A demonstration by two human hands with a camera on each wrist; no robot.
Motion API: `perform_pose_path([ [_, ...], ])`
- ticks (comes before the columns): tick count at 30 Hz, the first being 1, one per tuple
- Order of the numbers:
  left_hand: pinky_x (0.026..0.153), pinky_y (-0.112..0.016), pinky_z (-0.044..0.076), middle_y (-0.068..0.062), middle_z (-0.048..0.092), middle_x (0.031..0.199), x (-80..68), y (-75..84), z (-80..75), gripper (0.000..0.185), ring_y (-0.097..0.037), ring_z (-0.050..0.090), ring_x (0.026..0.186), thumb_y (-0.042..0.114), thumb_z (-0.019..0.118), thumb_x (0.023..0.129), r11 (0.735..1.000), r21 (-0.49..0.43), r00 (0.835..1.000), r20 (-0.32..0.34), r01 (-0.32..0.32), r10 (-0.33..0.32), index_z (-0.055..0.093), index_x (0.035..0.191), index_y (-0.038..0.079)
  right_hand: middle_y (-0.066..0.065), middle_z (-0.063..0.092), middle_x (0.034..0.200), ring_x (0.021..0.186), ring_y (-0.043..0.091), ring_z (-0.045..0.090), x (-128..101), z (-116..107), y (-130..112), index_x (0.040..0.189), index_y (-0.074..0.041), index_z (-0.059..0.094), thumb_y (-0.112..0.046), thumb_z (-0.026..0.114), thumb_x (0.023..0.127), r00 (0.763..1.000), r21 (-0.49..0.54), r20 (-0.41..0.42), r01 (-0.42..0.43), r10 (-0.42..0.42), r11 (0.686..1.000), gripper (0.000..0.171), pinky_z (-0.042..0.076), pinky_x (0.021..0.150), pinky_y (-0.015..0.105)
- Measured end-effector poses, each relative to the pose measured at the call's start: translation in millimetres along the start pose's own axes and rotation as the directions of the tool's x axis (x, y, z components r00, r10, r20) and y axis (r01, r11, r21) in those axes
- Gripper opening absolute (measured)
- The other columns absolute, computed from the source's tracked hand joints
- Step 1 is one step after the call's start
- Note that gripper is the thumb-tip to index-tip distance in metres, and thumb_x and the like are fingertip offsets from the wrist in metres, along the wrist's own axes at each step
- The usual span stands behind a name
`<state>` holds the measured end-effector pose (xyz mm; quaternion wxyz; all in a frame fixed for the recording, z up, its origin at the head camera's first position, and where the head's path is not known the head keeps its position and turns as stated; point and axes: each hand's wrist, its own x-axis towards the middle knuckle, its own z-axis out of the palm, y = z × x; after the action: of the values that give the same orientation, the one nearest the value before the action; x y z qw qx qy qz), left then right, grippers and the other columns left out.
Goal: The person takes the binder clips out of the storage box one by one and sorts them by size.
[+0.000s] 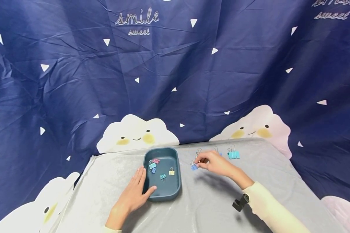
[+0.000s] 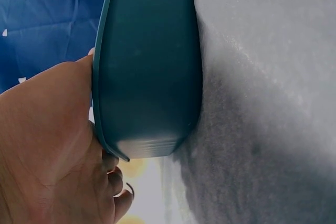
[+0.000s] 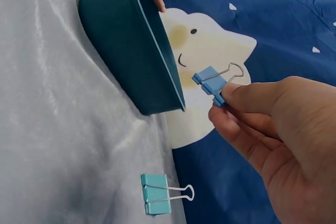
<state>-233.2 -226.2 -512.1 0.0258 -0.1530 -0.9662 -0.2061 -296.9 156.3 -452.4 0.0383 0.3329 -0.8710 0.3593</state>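
The right hand (image 1: 214,163) pinches a small blue metal clip (image 3: 210,83) in its fingers just beside the dark green plastic tray (image 1: 162,194), which the flat, open left hand (image 1: 134,194) steadies, so I think a short careful carry over the rim comes next.

Tray (image 1: 163,191) is showing dark teal; clips inside are reading pink, blue, teal, yellow. Pinched clip (image 3: 210,83) is showing blue, loose clip (image 3: 156,194) light teal. Cloth (image 1: 210,207) is looking grey; backdrop (image 1: 75,81) is showing navy with white triangles, clouds.

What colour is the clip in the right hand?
Blue binder clip, clearest in the right wrist view.
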Motion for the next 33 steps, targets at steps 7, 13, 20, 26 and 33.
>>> perform_pose_path([
  [7,0.132,-0.059,0.027,-0.023,0.022,0.176,-1.1,-0.1,-1.0,0.095,-0.039,0.020,0.165,0.061,0.057,0.104,1.000,0.000,1.000,-0.004,-0.006,0.006,0.028,0.166,-0.006,-0.006,0.078,0.090,0.082,0.003,0.069,-12.0,2.1,15.1,0.099,-0.013,0.080,-0.007,0.078,0.096,0.995,-0.004,-0.064,-0.071,0.070,0.997,0.008,0.060,0.078,0.025],
  [13,0.132,-0.060,0.026,-0.022,0.021,0.177,-0.7,-1.1,-1.2,0.096,-0.039,0.019,0.166,0.061,0.057,0.104,1.000,-0.002,1.000,-0.001,0.001,-0.001,0.026,0.166,-0.005,-0.002,0.078,0.093,0.084,0.007,0.069,-19.4,7.0,32.0,0.101,-0.011,0.080,-0.007,0.077,0.097,0.986,0.001,-0.104,-0.132,0.132,0.991,0.007,0.061,0.078,0.025],
  [20,0.132,-0.059,0.026,-0.022,0.020,0.177,0.6,-3.7,0.7,0.097,-0.039,0.019,0.166,0.063,0.055,0.104,1.000,0.006,1.000,0.006,0.000,0.000,0.025,0.167,-0.005,0.002,0.078,0.094,0.083,0.009,0.070,-24.1,14.6,50.5,0.100,-0.007,0.079,-0.001,0.075,0.095,0.972,0.042,-0.128,-0.194,0.198,0.980,0.009,0.060,0.077,0.024],
  [26,0.132,-0.059,0.026,-0.022,0.020,0.177,0.6,-3.8,1.3,0.097,-0.039,0.019,0.166,0.063,0.055,0.104,1.000,0.006,1.000,0.005,-0.002,0.002,0.025,0.167,-0.005,0.004,0.078,0.098,0.084,0.009,0.071,-26.4,25.7,61.5,0.098,-0.005,0.078,0.002,0.076,0.093,0.969,0.020,-0.146,-0.197,0.197,0.980,0.009,0.061,0.077,0.024],
  [33,0.132,-0.059,0.026,-0.021,0.020,0.177,0.4,-3.5,1.4,0.096,-0.038,0.019,0.166,0.061,0.056,0.104,1.000,0.002,1.000,0.011,0.002,-0.002,0.025,0.167,-0.005,0.006,0.078,0.094,0.082,0.009,0.071,-28.6,35.7,69.8,0.094,-0.006,0.078,0.001,0.076,0.092,0.968,0.017,-0.139,-0.206,0.207,0.978,0.008,0.061,0.074,0.023],
])
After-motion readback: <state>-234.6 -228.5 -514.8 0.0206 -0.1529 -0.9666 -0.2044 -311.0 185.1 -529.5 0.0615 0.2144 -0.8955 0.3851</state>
